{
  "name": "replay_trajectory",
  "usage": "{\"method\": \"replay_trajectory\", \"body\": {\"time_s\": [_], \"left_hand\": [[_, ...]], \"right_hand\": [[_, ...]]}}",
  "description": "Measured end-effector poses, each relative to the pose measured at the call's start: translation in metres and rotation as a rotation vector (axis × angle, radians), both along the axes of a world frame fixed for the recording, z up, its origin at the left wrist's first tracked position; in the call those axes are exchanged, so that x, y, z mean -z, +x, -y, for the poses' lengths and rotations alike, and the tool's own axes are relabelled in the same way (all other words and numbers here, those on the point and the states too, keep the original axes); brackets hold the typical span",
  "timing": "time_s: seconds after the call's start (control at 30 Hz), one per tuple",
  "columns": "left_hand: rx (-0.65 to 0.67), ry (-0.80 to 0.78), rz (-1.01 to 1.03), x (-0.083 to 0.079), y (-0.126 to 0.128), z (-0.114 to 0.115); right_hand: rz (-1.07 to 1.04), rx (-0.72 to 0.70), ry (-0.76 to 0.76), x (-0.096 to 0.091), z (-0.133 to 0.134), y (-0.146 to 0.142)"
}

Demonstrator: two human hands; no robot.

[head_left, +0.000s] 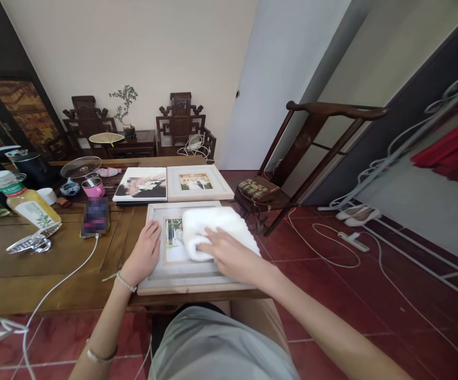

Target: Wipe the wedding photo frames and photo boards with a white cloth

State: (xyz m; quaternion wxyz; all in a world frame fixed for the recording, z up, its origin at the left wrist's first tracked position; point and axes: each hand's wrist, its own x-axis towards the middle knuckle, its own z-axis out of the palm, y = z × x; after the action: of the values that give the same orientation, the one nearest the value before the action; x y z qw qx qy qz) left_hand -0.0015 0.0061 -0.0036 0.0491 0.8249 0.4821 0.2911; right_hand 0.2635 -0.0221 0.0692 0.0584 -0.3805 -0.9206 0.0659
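A pale wooden picture frame (181, 274) lies flat at the near right end of the wooden table (66, 269). My left hand (144, 253) rests flat on the frame's left border, fingers stretched out. My right hand (229, 253) presses down on a folded white cloth (213, 227) that covers the right half of the frame's glass. The hand lies flat on the cloth's near edge, fingers together.
Behind the frame lie a second white frame (197, 183) and a photo canvas (141, 186). A phone (95, 216) on a white cable, a juice bottle (27, 203), a pink cup (93, 187) and tongs (31, 243) sit left. A dark wooden chair (292, 163) stands right.
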Motion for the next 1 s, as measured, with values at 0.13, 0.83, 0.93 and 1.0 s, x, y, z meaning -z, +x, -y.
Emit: {"method": "replay_trajectory", "body": {"time_s": [0.13, 0.83, 0.93, 1.0], "left_hand": [[-0.003, 0.012, -0.003, 0.001, 0.000, 0.000], [-0.002, 0.012, -0.026, 0.002, 0.000, 0.001], [-0.005, 0.016, -0.039, 0.002, 0.000, 0.001], [-0.005, 0.021, -0.039, 0.002, 0.000, 0.001]], "right_hand": [[0.008, -0.037, -0.208, -0.029, 0.060, 0.015], [-0.050, 0.072, 0.177, 0.020, -0.085, -0.002], [-0.031, 0.034, 0.125, 0.020, -0.064, -0.014], [-0.016, -0.010, 0.072, 0.016, -0.040, -0.017]]}}
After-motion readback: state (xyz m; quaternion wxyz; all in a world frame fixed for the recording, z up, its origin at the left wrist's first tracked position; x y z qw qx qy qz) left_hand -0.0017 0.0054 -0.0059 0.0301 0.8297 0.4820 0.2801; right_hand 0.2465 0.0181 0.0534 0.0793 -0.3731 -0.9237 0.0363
